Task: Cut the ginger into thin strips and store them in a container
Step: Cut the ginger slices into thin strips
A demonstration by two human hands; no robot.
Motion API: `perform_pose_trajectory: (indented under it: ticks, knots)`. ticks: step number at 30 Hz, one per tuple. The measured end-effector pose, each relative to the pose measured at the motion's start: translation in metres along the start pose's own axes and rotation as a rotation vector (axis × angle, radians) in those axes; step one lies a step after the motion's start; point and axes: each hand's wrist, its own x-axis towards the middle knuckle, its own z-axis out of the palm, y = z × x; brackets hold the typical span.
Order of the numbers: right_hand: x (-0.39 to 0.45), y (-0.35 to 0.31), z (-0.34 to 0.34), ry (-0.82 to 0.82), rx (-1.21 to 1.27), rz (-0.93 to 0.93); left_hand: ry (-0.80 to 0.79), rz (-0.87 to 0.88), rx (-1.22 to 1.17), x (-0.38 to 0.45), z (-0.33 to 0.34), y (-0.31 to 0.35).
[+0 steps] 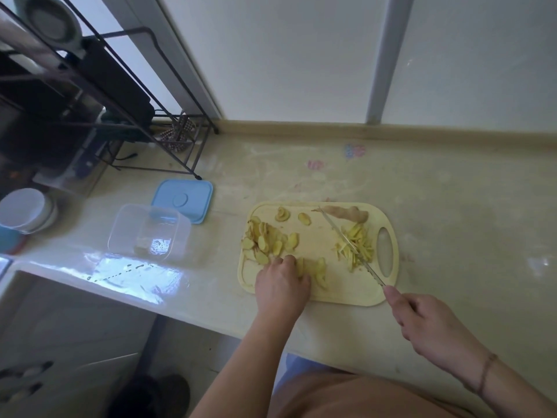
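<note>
Two hands at cutting board point(316, 294), pale yellow, flat on beige countertop point(452, 206). Left hand point(281, 283) — fingers curled down, pinching a small stack of ginger slices point(316, 268) at board's near-centre. Larger heap of ginger slices just beyond and left of knuckles point(266, 239). Right hand point(422, 319) off board's near-right corner, gripping knife point(351, 244) by handle; blade angled up-left across pile of cut ginger strips point(357, 245) beside board's handle slot. Peel scrap point(346, 213) at far edge. Clear container point(147, 230) well left of board, uncovered; blue lid point(184, 200) just behind — touching or not, cannot tell.
</note>
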Motion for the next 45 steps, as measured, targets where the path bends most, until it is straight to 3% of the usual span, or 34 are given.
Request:
perform_pose_trajectory:
  ticks: [3, 7, 10, 15, 22, 32, 40, 45]
  knots:
    - [-0.001, -0.002, 0.0, -0.004, -0.005, -0.004, -0.066, -0.03, 0.004, 0.003, -0.001, 0.005]
    - [-0.001, -0.004, 0.0, -0.003, -0.009, 0.001, -0.041, -0.188, -0.284, 0.006, -0.004, 0.001]
    - [-0.002, -0.002, 0.001, -0.005, 0.002, 0.01, -0.005, -0.174, -0.376, 0.004, 0.0, 0.004]
    - [-0.003, -0.004, 0.001, -0.011, -0.017, 0.004, -0.028, 0.033, -0.168, -0.001, 0.012, 0.009]
    - [-0.003, -0.005, 0.0, -0.024, 0.012, 0.01, -0.012, 0.142, -0.052, 0.0, 0.016, 0.013]
    - [0.001, 0.001, -0.002, -0.024, 0.022, 0.024, -0.116, 0.103, 0.061, 0.004, 0.006, 0.02]
    - [0.001, 0.008, 0.0, -0.042, 0.04, 0.021, -0.146, -0.141, -0.346, 0.001, 0.002, 0.015]
    - [0.002, 0.01, 0.001, -0.066, 0.037, 0.018, -0.099, -0.14, -0.366, 0.003, 0.0, 0.016]
